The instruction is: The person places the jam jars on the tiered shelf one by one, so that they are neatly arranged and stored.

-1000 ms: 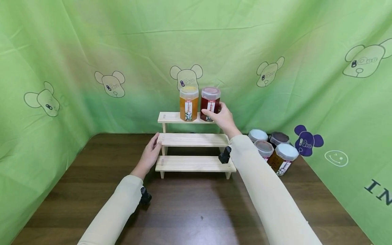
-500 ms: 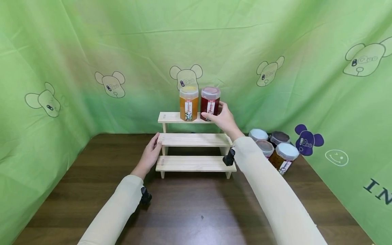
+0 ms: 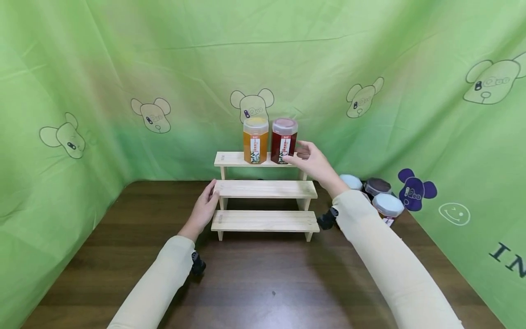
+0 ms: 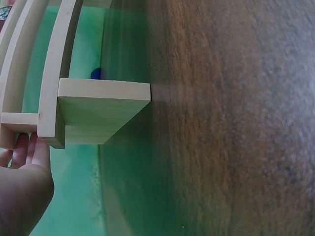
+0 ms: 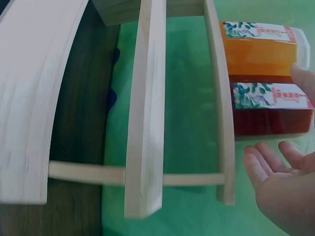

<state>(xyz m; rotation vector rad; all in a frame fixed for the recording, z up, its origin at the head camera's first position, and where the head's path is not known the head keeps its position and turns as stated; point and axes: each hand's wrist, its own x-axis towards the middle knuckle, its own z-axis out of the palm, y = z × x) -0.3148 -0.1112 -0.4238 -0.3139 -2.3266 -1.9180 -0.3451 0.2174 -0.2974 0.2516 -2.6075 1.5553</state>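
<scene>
A three-tier wooden display stand (image 3: 265, 188) stands on the table. In the head view my left hand (image 3: 204, 208) holds its left side by the middle tier; in the left wrist view the fingers (image 4: 34, 152) reach round the end of that board. On the top tier, a dark red jar (image 3: 283, 144) with a pinkish lid stands upright beside an amber jar (image 3: 255, 141) with a yellowish lid. My right hand (image 3: 316, 164) is just right of the red jar, thumb and fingers spread. The right wrist view shows a gap between the red jar and those fingers (image 5: 256, 164).
Several more lidded jars stand on the table right of the stand, among them one with a white lid (image 3: 387, 204) and one with a dark lid (image 3: 377, 185); my right forearm partly covers them. A green printed curtain (image 3: 185, 68) hangs close behind and along the sides.
My right hand has let go of the red jar and moved right, its fingers spreading. The red jar stays on the top tier. My left hand keeps its place on the stand.
</scene>
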